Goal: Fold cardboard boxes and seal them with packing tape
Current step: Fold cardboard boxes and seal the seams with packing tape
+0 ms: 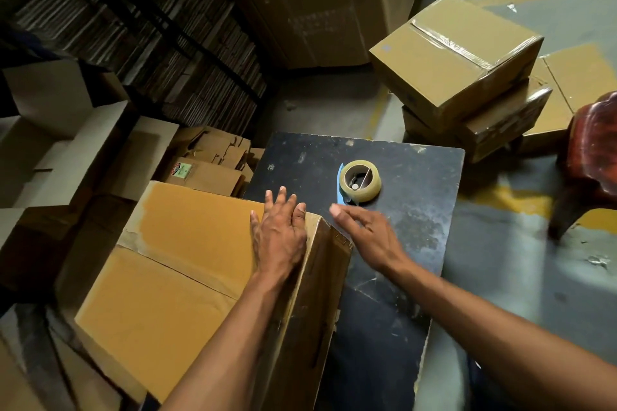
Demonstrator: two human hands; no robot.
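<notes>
So the tape roll (360, 180) is sitting flat on the table (410, 243), toward its far end, with the tape cutter (342, 188) touching its left side. The cardboard box (187, 260) is lying nearer than the roll and to its left, hanging over the table's left edge. The left hand (278, 233) is resting flat on the box's top, at its right edge, and the right hand (369, 237) is hovering over the table just this side of the roll. Two sealed boxes (460, 67) are sitting stacked on the floor, beyond the roll and to its right, with a stool (591, 150) farther right. Stacks of flattened cartons (133, 27) are standing well behind and left of the roll.
</notes>
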